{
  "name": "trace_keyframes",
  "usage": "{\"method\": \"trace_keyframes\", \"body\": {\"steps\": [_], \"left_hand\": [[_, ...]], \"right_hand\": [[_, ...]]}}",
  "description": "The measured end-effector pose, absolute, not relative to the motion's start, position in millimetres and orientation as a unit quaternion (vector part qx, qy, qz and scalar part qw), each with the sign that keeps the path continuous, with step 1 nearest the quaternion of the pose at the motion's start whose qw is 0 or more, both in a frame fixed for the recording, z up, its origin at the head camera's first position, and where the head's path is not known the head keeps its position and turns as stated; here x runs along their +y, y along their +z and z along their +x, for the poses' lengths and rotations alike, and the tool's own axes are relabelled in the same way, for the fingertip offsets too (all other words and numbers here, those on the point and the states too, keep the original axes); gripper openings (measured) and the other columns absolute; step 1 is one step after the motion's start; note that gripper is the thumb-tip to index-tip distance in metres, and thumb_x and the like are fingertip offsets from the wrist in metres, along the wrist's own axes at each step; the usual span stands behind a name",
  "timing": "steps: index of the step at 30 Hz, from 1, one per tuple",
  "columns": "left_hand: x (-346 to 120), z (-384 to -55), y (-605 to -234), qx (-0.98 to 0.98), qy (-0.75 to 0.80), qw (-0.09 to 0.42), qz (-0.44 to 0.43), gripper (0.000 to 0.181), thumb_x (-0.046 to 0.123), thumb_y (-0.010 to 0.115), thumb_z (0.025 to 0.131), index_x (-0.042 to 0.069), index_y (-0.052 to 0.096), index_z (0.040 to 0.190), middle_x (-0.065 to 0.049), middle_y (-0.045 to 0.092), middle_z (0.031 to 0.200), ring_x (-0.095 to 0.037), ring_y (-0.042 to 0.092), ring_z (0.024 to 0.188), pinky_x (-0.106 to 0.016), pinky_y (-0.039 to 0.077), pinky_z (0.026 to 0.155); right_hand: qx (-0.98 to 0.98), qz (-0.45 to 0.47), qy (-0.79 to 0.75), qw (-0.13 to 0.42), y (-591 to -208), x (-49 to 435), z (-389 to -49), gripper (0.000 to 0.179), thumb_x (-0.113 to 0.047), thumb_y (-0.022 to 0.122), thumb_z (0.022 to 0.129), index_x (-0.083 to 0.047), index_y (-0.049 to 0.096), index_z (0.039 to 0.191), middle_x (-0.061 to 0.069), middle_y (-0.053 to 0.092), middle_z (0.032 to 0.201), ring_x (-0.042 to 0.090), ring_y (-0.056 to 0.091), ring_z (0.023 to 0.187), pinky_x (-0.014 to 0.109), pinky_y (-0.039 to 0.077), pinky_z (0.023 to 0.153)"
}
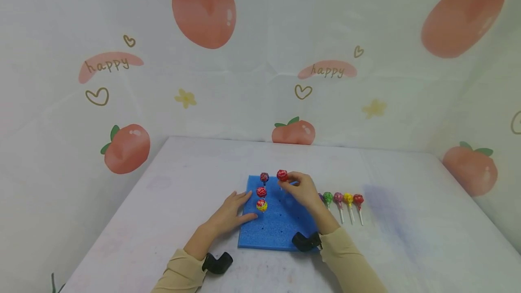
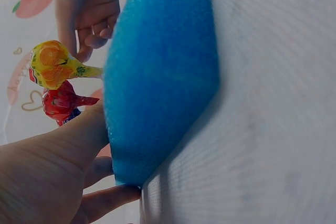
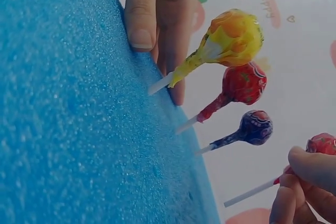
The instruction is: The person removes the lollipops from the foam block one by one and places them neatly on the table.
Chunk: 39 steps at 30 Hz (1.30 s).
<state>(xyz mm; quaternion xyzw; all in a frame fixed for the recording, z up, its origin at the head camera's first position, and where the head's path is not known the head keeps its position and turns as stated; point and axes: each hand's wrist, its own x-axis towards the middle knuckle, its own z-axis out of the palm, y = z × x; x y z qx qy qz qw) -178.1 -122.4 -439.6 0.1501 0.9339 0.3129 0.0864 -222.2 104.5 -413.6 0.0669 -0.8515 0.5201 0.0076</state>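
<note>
A blue foam board (image 1: pixel 268 234) lies on the table, dotted with small dark holes. Three lollipops stand with their sticks in it along its left side: a yellow lollipop (image 3: pixel 233 38) nearest, a red lollipop (image 3: pixel 244 83) behind it and a dark blue-purple lollipop (image 3: pixel 256 127) at the far end. My left hand (image 1: pixel 229 214) rests on the board's left edge, fingers spread and thumb over the top. Above the far part of the board, my right hand (image 1: pixel 303 191) pinches another red lollipop (image 1: pixel 282 175) just below its candy head. Its bare white stick tip is free of the foam in the right wrist view.
Right of the board, several wrapped lollipops lie in a row on the white table (image 1: pixel 407 184), among them a green lollipop (image 1: pixel 327 197), a pink lollipop (image 1: pixel 338 197) and a second red lollipop (image 1: pixel 358 199). A white printed backdrop (image 1: pixel 244 85) hangs behind the table.
</note>
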Motion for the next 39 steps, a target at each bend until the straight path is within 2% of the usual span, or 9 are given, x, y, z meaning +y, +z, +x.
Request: {"method": "trace_keyframes", "body": {"steps": [19, 32, 39], "left_hand": [[-122, -177, -440, 0.932, 0.316, 0.081, 0.159, 0.072, 0.040, 0.064, 0.086, 0.004, 0.037, 0.142, -0.022, 0.039, 0.145, -0.045, 0.022, 0.140, -0.060, 0.024, 0.110], [-123, -177, -440, 0.932, 0.314, 0.081, 0.160, 0.072, 0.040, 0.064, 0.086, 0.005, 0.037, 0.143, -0.021, 0.038, 0.146, -0.045, 0.021, 0.140, -0.059, 0.024, 0.111], [-123, -177, -440, 0.931, 0.316, 0.080, 0.163, 0.072, 0.040, 0.064, 0.086, 0.004, 0.038, 0.142, -0.022, 0.039, 0.145, -0.045, 0.022, 0.140, -0.060, 0.024, 0.111]], "right_hand": [[-0.870, 0.049, 0.490, 0.012, -407, 124, -210, 0.024, -0.021, 0.068, 0.085, -0.005, 0.068, 0.103, 0.013, 0.069, 0.099, 0.017, 0.061, 0.080, 0.025, 0.052, 0.068], [-0.877, 0.042, 0.479, 0.008, -403, 141, -202, 0.027, -0.023, 0.067, 0.086, -0.005, 0.067, 0.106, 0.015, 0.068, 0.104, 0.016, 0.061, 0.080, 0.026, 0.054, 0.071], [-0.879, 0.035, 0.476, 0.006, -401, 148, -200, 0.027, -0.023, 0.066, 0.086, -0.004, 0.067, 0.106, 0.015, 0.068, 0.106, 0.016, 0.060, 0.081, 0.022, 0.052, 0.069]]}}
